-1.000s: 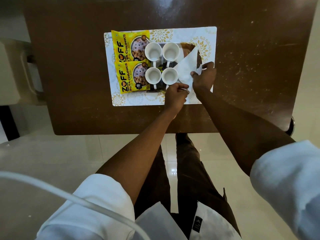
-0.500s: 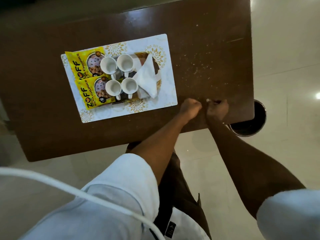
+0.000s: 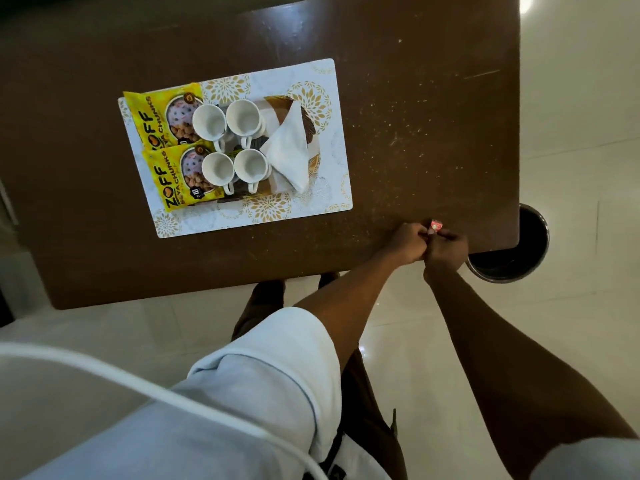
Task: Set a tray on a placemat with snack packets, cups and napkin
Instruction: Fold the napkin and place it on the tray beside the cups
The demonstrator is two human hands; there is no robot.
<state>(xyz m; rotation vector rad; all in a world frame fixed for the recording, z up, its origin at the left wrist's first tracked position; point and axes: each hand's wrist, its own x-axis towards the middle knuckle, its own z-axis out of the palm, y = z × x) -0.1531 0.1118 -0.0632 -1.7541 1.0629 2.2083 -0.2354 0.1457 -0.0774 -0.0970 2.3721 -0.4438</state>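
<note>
Hands curl close together: left hand [image 3: 408,243] and right hand [image 3: 446,252] both pinch a small pink thing [image 3: 436,226]. Up and left of them, well apart, the brown patterned tray [image 3: 311,131] sits on a white-gold placemat [image 3: 207,220]. Its loose white cups [image 3: 217,168] may slide; grip both ends, level.

I see a scuffed, speckled brown tabletop [image 3: 415,98], glossy yellow plastic snack packets [image 3: 162,181], smooth white glazed cups [image 3: 209,123], a matt white napkin [image 3: 289,150], shiny floor tiles [image 3: 571,116].
</note>
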